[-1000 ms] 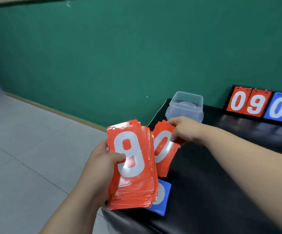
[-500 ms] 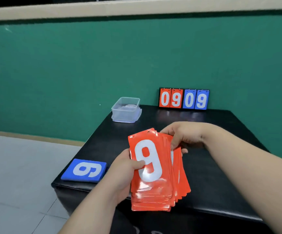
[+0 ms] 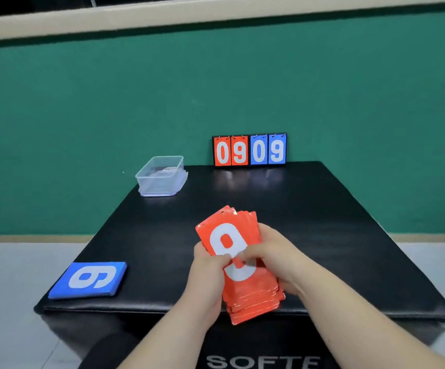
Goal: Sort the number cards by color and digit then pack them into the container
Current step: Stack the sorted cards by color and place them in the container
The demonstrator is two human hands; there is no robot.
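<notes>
Both hands square the red stack.

The left hand (image 3: pixel 206 265) and right hand (image 3: pixel 272 258) grip the red cards (image 3: pixel 240 265) above the black table (image 3: pixel 349 235), probably to align edges; the blue stack (image 3: pixel 89 279) lies sorted, the container (image 3: pixel 160 177) waits.

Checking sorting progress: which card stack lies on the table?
The blue stack, near left on the table; the left hand and right hand grip the red stack.

Red cards (image 3: pixel 253 294) white-numbered, blue stack (image 3: pixel 89 280), black table (image 3: pixel 322 235)
</notes>
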